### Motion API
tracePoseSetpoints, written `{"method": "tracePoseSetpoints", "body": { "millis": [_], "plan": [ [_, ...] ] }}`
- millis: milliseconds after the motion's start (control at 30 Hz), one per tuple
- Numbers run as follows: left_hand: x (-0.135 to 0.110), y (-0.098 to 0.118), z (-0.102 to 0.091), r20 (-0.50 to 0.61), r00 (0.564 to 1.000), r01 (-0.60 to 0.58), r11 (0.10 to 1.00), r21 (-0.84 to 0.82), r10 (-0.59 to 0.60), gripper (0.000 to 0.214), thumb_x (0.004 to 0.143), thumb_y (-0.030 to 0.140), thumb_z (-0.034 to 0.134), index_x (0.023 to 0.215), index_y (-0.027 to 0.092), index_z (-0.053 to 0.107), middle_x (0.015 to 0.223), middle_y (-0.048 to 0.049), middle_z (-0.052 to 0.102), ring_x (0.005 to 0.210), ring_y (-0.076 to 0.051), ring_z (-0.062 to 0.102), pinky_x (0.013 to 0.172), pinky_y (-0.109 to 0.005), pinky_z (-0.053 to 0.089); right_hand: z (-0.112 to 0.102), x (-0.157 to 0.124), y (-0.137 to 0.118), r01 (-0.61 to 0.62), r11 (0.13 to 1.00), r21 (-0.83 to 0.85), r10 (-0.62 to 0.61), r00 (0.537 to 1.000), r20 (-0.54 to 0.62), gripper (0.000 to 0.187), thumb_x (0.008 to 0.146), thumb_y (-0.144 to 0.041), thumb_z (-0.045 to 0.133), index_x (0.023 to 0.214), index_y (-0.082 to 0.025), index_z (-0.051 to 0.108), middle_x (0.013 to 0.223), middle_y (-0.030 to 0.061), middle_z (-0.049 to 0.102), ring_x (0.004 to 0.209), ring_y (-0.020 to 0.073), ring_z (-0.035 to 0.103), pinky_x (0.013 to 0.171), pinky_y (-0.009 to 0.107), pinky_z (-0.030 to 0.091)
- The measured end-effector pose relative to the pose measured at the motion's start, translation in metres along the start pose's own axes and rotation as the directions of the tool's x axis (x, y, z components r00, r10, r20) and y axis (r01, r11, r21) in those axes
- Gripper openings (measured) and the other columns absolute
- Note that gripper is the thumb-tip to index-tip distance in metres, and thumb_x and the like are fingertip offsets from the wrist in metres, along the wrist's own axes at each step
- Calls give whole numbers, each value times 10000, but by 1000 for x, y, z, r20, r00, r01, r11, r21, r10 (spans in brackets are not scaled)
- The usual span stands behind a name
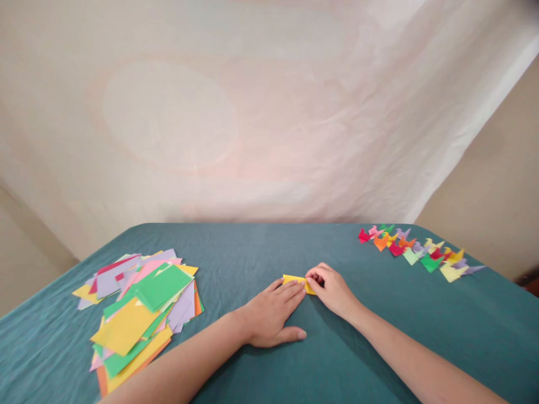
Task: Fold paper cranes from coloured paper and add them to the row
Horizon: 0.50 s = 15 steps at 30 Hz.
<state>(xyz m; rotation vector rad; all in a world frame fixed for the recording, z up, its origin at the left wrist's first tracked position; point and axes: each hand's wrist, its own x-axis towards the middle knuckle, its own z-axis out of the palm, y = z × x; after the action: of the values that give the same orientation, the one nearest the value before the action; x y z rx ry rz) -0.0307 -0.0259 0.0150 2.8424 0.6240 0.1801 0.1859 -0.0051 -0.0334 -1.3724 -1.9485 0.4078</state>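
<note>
A small folded piece of yellow paper (295,278) lies on the table between my two hands. My left hand (275,314) rests flat on it, fingers stretched out over its near side and thumb spread away on the cloth. At the paper's right end, my right hand (330,287) has its thumb and index finger pinched on the edge, with the other fingers curled in. Part of the paper is hidden under my left fingers.
On the left lies a loose pile of coloured paper sheets (126,325). Several folded paper birds (412,253) stand in rows at the far right. A dark green cloth (252,247) covers the table, and a pale sheet (269,112) hangs behind its far edge.
</note>
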Motion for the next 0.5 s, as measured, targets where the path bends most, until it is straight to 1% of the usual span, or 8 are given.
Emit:
{"method": "tracePoseSetpoints", "body": {
  "millis": [167, 333, 500],
  "plan": [
    [0, -1, -1, -13, 1000, -8, 1000, 1, 8, 697, 865, 576, 318, 1395, 136, 215, 1445, -124, 245, 1325, -259, 217, 1091, -413, 136, 0, 0, -1, -3, 1000, 1, 3, 1000, -7, 137, 803, -187, 491, 784, -183, 627, 764, 16, 546, 682, 135, 544, 665, 264, 440],
    [0, -1, -4, -39, 999, -16, 1000, 3, 16, 681, 855, 571, 353, 1381, 151, 250, 1419, -122, 304, 1301, -260, 271, 1083, -412, 167, 0, 0, -1, -5, 1000, 4, 5, 1000, -5, 138, 802, -184, 490, 786, -187, 627, 768, 13, 544, 678, 132, 545, 666, 263, 442],
    [1, -3, -4, -64, 998, -8, 1000, 1, 8, 676, 844, 560, 389, 1363, 141, 275, 1384, -132, 352, 1260, -270, 333, 1070, -403, 211, 2, 0, -1, -1, 1000, 0, 1, 1000, -13, 135, 799, -182, 490, 780, -189, 623, 765, 14, 543, 679, 134, 543, 662, 263, 442]
  ]
}}
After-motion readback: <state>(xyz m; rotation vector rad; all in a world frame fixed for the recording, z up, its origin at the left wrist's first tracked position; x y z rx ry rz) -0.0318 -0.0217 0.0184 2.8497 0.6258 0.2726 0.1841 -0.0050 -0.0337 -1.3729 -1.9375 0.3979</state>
